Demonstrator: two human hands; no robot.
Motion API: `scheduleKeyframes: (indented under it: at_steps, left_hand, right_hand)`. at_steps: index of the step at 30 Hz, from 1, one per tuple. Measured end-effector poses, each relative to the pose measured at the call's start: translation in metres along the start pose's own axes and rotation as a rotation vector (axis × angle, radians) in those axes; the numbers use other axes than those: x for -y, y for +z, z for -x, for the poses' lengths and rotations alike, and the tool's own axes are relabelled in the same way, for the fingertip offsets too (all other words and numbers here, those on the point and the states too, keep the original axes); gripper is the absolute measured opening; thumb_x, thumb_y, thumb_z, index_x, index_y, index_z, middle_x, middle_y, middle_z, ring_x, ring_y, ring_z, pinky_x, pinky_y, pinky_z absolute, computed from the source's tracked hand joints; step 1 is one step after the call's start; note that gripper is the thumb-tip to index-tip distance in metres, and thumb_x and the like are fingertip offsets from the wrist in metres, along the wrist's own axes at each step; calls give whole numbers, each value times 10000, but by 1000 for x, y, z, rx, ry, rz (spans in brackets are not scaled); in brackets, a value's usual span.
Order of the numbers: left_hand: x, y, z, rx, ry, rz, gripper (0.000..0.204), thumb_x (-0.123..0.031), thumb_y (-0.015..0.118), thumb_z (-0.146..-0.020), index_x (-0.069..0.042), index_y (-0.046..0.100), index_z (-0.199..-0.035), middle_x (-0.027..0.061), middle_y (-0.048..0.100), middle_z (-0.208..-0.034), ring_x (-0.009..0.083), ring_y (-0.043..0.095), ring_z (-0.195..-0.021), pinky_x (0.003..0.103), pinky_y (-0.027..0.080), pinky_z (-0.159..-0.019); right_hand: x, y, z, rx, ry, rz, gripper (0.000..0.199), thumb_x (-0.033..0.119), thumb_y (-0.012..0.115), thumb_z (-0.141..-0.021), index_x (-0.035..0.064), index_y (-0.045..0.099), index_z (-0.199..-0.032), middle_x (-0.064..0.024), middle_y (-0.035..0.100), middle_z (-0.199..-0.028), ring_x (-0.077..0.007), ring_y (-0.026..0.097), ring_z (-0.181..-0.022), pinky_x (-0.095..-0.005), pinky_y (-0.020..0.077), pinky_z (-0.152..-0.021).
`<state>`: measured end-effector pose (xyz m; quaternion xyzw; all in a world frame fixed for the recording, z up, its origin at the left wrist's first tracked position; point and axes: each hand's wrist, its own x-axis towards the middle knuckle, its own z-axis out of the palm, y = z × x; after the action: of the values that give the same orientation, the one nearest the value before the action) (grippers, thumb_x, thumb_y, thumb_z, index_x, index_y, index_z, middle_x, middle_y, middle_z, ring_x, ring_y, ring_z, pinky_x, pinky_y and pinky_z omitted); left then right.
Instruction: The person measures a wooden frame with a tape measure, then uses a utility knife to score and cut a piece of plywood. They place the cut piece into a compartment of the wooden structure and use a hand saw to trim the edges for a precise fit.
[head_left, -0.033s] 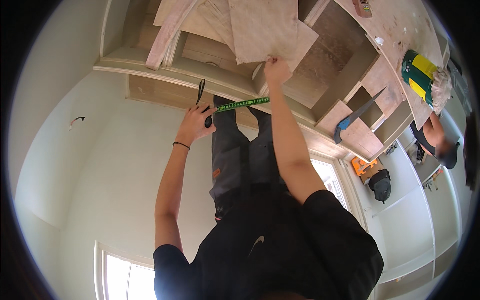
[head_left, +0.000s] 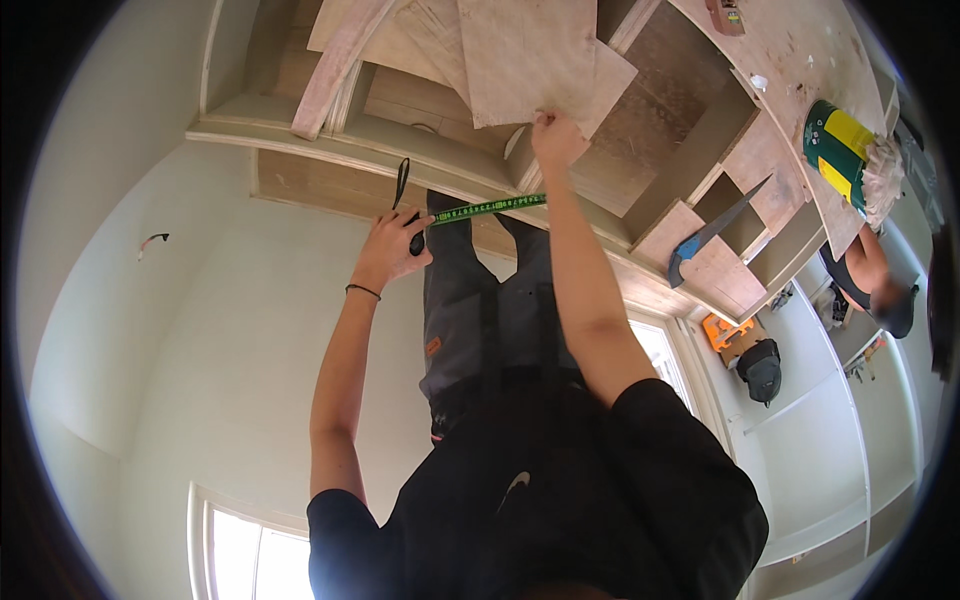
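My left hand (head_left: pixel 385 250) is closed around the black case of a tape measure (head_left: pixel 416 243), whose wrist strap (head_left: pixel 402 180) sticks up. From it the green tape blade (head_left: pixel 485 208) runs out to the right until my right forearm covers it. At the near edge of a plywood board (head_left: pixel 525 65), the fingers of my right hand (head_left: pixel 560 142) are pinched together. Whatever they hold, if anything, is hidden. Under that board lie other plywood pieces (head_left: pixel 612 85), and a narrow wooden strip (head_left: pixel 335 75) slants at the left.
Open wooden compartments (head_left: pixel 660 110) stretch ahead. On the right a handsaw (head_left: pixel 715 230) with a blue handle rests on a wood panel, and a green and yellow container (head_left: pixel 835 150) stands beyond. Another person (head_left: pixel 865 265) is at the far right, near a dark backpack (head_left: pixel 762 372) and white shelving (head_left: pixel 810 450).
My right hand and forearm have shifted slightly to the right, showing a little more of the tape blade. My left hand and the boards look the same.
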<state>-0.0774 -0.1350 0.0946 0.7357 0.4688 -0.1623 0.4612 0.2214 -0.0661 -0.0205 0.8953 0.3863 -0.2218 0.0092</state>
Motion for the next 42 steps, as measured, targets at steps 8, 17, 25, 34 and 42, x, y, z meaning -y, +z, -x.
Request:
scheduleKeyframes:
  at_steps: [8,17,25,34,42]
  left_hand:
    - [0,14,-4,-22,-35,38,553,-293,686,-726,-154,661,-1261,108,593,-1329,323,554,-1147,451,409,-1042]
    - [-8,25,-4,-63,-13,12,567,-309,688,-723,-160,657,-1269,118,589,-1332,333,554,-1152,458,408,-1045]
    - [-10,20,11,-57,-19,28,570,-303,692,-711,-168,661,-1265,120,597,-1317,330,561,-1133,448,423,-1029]
    - [-43,14,35,-166,-83,184,554,-299,699,-713,-166,679,-1250,184,612,-1318,372,594,-1148,453,445,-1027]
    - [-95,2,39,-502,-221,721,493,-83,685,-781,-83,661,-1274,202,648,-1270,336,631,-1148,385,466,-1015]
  right_hand:
    - [-1,-34,-69,158,-1135,316,103,197,650,-856,132,728,-837,-83,718,-793,-283,673,-773,-396,415,-916]
    - [-14,-17,-59,564,-132,-180,115,222,679,-892,120,704,-844,3,712,-800,-126,670,-837,-347,433,-829]
    - [-76,-14,11,686,990,-1605,105,274,664,-931,179,690,-895,102,657,-745,-58,621,-764,-275,350,-657]
    - [-158,-104,13,232,571,-1224,116,220,642,-863,108,647,-890,-14,652,-763,-117,604,-683,-260,412,-572]
    - [-110,-225,-160,-418,24,-679,256,167,676,-859,25,647,-1070,-148,716,-944,-259,705,-867,-387,537,-781]
